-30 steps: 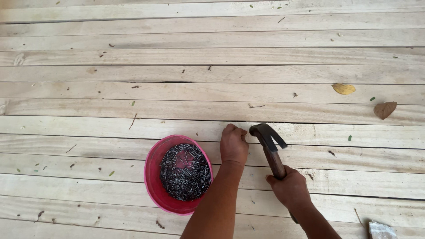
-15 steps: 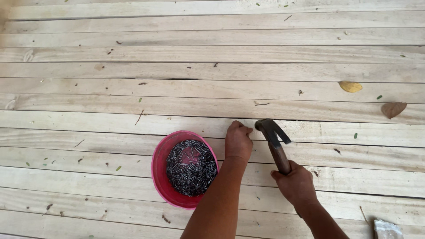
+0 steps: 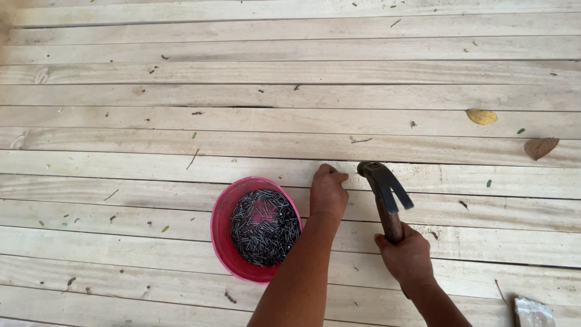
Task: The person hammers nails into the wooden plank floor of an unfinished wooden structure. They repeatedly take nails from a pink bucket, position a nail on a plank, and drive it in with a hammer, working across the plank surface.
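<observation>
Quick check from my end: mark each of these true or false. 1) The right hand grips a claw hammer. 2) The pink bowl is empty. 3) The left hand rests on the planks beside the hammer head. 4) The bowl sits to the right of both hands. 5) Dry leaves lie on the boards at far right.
1) True: the right hand grips the claw hammer by its handle.
2) False: the pink bowl holds a heap of dark nails.
3) True: the left hand rests on the planks.
4) False: it sits left of both hands.
5) True: two dry leaves lie there.
</observation>
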Demonstrator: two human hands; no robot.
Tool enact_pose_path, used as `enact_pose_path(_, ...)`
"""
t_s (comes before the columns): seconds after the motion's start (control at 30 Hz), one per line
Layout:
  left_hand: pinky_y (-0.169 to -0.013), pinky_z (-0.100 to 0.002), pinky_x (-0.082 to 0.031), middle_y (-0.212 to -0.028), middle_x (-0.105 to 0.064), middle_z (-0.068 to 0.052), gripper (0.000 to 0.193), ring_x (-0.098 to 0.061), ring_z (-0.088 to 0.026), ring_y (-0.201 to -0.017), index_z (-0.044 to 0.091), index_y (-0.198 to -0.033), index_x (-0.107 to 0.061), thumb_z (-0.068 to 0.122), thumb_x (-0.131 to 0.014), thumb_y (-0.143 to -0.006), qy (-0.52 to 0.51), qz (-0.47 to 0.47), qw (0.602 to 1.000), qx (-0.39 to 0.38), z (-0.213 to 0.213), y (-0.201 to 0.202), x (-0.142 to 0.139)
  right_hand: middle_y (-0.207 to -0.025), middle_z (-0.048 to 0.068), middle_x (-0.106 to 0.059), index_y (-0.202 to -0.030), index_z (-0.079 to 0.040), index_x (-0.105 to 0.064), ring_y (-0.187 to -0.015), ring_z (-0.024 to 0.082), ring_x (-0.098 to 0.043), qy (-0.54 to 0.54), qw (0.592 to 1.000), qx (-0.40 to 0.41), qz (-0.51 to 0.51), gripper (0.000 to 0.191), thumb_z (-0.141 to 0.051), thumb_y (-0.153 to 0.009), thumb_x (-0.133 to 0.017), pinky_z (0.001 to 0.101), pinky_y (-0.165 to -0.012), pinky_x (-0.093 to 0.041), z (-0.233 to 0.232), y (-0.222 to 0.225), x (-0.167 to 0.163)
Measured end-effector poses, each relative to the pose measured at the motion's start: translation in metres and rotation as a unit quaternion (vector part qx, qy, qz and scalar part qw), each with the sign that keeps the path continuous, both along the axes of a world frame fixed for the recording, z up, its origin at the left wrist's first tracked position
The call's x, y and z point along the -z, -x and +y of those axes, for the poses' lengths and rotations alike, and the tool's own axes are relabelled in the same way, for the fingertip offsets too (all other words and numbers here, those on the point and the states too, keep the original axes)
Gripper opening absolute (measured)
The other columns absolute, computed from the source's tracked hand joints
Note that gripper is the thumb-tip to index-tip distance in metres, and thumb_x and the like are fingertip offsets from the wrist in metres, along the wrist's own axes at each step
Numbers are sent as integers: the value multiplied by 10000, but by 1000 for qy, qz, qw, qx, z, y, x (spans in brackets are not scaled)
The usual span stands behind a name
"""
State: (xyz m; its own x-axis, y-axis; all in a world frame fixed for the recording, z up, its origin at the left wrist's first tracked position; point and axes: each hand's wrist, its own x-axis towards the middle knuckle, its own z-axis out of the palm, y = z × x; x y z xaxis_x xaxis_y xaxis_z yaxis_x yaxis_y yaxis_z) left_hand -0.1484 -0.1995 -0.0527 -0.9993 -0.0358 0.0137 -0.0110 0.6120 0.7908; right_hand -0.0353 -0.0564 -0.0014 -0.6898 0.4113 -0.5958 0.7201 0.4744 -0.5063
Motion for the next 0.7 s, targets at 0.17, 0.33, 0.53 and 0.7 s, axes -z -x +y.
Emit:
enact_pose_path(0.17,-904,-370,-545,-1060,-645,-88,306,-626,-288,-1039,82,-967,-807,-98,-634,-790,19,-3,1000,11,0,0,3,-706,134,-658,-1077,-41,-712,-593,220,-623,61,996,26,-54,289,-243,-874,-753,392,-573,-543,2,-1,2)
enact_pose_path(0.33,-963,-361,-530,-1138,-648,-67,377,-589,-291,-1120,61,-1037,-784,-120,-599,-762,38,44,998,38,-4,-8,10,-725,120,-619,-1030,16,-702,-551,195,-596,147,979,101,-99,278,-206,-872,-762,370,-552,-572,1,-15,-2)
enact_pose_path(0.53,-1036,-374,-489,-1326,-600,-106,394,-542,-326,-1213,-14,-1094,-739,-125,-604,-741,65,68,993,69,-7,-25,14,-688,100,-643,-1123,-31,-573,-515,210,-635,73,991,114,19,409,-176,-821,-807,370,-534,-569,1,-22,-12)
enact_pose_path(0.7,-1059,-380,-477,-1439,-535,-120,449,-495,-333,-1308,-12,-1183,-699,-112,-595,-758,96,39,993,50,-13,-43,1,-674,102,-592,-1015,-28,-546,-505,226,-573,276,939,205,33,290,-89,-819,-751,416,-500,-504,9,-26,-8)
